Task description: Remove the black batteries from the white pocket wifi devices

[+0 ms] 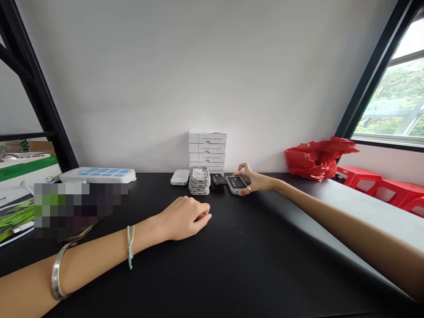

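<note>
My right hand [251, 180] reaches far over the black table and grips a small white device [236, 191] by its edges, with a black battery [236, 182] showing in its top face. That device lies at table level. Just left of it is a stack of black batteries [217, 180]. Beside those stands a stack of similar white open-backed devices [199, 180], and further left a low pile of white covers [179, 177]. Nearer to me, my left hand [187, 217] rests on the table with curled fingers and nothing visible in them.
Stacked white boxes [207, 149] stand against the wall behind the devices. A white power strip [97, 175] and a printed box [29, 176] are at the left. On the right lies a crumpled red plastic bag [314, 158], with red stools [374, 183] beyond the table [251, 269].
</note>
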`<action>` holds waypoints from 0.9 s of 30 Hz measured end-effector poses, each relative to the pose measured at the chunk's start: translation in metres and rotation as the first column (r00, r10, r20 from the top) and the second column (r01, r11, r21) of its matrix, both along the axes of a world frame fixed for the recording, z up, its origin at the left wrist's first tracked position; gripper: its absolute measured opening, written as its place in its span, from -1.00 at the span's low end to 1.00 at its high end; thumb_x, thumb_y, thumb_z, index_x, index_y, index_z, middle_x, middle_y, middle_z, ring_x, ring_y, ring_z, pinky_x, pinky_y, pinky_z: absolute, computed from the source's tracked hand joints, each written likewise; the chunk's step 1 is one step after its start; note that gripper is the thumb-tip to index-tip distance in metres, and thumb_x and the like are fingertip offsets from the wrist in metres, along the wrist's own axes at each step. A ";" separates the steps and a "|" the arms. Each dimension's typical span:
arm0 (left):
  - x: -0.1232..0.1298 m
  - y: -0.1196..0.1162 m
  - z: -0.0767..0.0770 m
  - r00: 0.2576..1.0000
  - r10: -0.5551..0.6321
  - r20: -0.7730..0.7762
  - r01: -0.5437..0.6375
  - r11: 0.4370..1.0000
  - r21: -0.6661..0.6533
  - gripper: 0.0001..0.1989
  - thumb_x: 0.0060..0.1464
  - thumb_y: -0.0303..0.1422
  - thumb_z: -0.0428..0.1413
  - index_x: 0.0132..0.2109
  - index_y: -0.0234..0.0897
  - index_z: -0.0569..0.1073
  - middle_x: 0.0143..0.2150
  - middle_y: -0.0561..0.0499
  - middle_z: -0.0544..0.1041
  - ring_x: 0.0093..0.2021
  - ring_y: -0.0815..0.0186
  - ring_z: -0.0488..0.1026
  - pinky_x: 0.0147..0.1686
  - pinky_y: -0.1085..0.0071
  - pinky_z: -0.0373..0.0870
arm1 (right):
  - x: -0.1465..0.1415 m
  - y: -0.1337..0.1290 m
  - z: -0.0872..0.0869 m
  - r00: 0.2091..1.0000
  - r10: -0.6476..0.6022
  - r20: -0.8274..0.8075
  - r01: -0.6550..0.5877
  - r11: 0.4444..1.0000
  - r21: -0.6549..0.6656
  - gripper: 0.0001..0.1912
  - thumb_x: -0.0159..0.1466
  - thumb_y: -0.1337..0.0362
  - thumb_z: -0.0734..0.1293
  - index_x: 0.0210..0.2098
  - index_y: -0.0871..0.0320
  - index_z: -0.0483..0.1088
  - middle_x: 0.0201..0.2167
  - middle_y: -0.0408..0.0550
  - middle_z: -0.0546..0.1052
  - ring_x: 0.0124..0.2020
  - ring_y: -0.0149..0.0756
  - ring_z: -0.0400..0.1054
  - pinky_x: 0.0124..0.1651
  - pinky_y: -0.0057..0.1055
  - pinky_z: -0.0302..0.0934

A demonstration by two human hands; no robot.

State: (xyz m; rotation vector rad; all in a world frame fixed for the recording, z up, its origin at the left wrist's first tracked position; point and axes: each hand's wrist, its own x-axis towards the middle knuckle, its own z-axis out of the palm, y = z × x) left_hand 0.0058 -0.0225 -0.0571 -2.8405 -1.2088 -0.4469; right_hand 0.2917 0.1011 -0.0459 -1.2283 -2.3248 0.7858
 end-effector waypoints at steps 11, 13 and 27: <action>-0.001 -0.001 0.000 1.000 -0.009 0.019 0.009 1.000 -0.003 -0.70 0.18 -0.31 -0.10 -0.51 -0.24 0.07 -0.66 0.18 0.17 -0.66 0.42 0.04 -0.57 0.46 -0.05 | -0.012 -0.009 0.016 0.967 -0.172 -0.187 0.221 0.932 0.287 -0.32 0.07 -0.10 0.35 0.01 -0.02 -0.04 0.24 0.11 0.12 0.26 -0.02 0.00 0.18 -0.04 0.00; -0.001 0.000 0.000 1.000 -0.012 0.015 0.012 1.000 0.005 -0.70 0.19 -0.30 -0.10 -0.51 -0.24 0.07 -0.65 0.17 0.19 -0.66 0.41 0.05 -0.57 0.46 -0.04 | -0.025 -0.016 0.027 0.966 -0.139 -0.219 0.220 0.887 0.406 -0.46 0.14 -0.09 0.30 -0.03 -0.01 0.06 0.16 0.05 0.23 0.22 -0.07 0.07 0.16 -0.06 0.03; 0.000 0.000 0.000 1.000 -0.001 0.009 0.001 1.000 0.011 -0.70 0.19 -0.28 -0.11 -0.51 -0.23 0.13 -0.65 0.15 0.27 -0.64 0.39 0.20 -0.55 0.46 0.01 | -0.113 -0.021 0.039 0.992 0.051 0.118 -0.071 0.982 0.173 -0.10 -0.06 -0.14 0.44 0.14 -0.06 -0.01 0.20 0.08 0.24 0.23 0.09 0.06 0.16 0.02 0.04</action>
